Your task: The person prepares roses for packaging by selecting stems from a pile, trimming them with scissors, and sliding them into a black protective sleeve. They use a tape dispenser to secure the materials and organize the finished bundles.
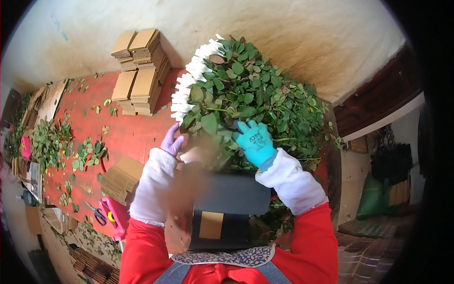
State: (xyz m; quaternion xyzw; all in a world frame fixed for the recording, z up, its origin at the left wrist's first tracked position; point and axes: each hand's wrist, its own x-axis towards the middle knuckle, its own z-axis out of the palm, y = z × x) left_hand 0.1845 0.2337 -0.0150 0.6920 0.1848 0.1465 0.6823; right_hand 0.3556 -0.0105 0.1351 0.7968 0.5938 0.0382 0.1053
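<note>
A large heap of leafy green stems (pixel 262 92) lies against the wall, with a row of white sleeve-wrapped ends (pixel 191 78) along its left side. My right hand (pixel 254 142), in a turquoise coated glove, rests at the near side of the heap; its fingertips are among the leaves and a grip is not clear. My left hand (pixel 172 142), in a thin purple glove, is by the lower white ends, thumb and finger apart. A blurred pale and brown shape lies between my hands. Nearer my body, a small cardboard piece (pixel 211 225) lies on a black ribbed sheet (pixel 230 193).
Cardboard stacks (pixel 142 74) stand on the red tabletop (pixel 131 131) by the wall. To the left are another cardboard stack (pixel 122 177), scissors (pixel 97 214), a pink tape dispenser (pixel 115 216) and loose leaves (pixel 88 156). A green sack (pixel 370 197) stands beyond the table's right edge.
</note>
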